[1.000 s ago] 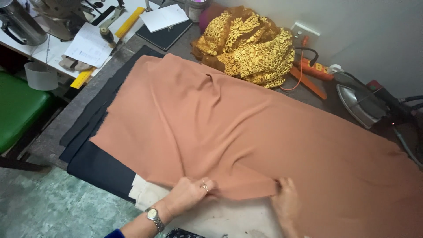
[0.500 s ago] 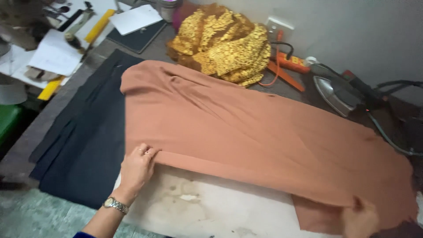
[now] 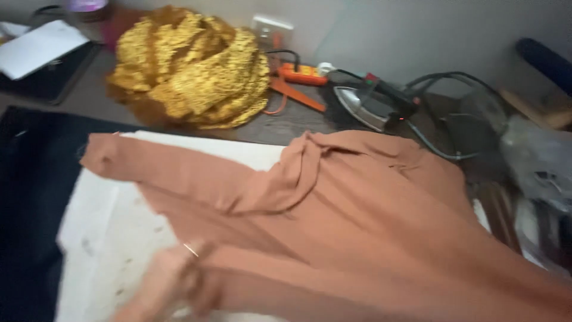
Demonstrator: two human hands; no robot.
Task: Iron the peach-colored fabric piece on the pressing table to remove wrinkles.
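Observation:
A large terracotta-coloured cloth (image 3: 357, 220) lies rumpled across the right half of the work table, with one corner stretched out to the left. My left hand (image 3: 170, 277), blurred and wearing a ring, is at the bottom left and grips the cloth's near edge. Under the cloth a white stained ironing pad (image 3: 113, 238) is uncovered. My right hand is out of the picture.
A dark navy cloth (image 3: 30, 209) covers the table's left side. Behind lie a heap of golden patterned fabric (image 3: 190, 65), an orange power strip (image 3: 301, 74), an iron (image 3: 369, 104) with cables, and paper on a dark folder (image 3: 42, 45). Clutter fills the right edge.
The cloth has been pulled off the pad's left part toward the right and has bunched up. The view swung right. My right hand has left the frame.

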